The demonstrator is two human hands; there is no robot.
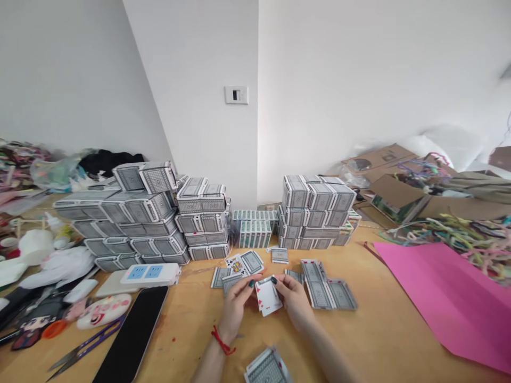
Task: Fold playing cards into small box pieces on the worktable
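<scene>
Two bare hands meet over the wooden table, both pinching playing cards (pixel 267 299) that show red pips on a white face. At the cards' upper left corner is my left hand (pixel 236 300), a red string on its wrist. My right hand (pixel 293 298) grips their upper right edge, thumb on top. Just beyond lie loose cards (pixel 252 261), with a face-up king (pixel 236 264) among them. A folded card piece (pixel 324 290) rests right of my right hand. Nearer to me is another small card block (pixel 269 367).
Stacked blocks of folded cards stand at left (pixel 136 213), centre left (pixel 203 213) and right (pixel 315 213). Green card boxes (pixel 254 234) sit between. Also around: a black phone (pixel 131 332), scissors (pixel 90 346), a power strip (pixel 149 274), pink paper (pixel 443 298) and a cardboard box (pixel 403 197).
</scene>
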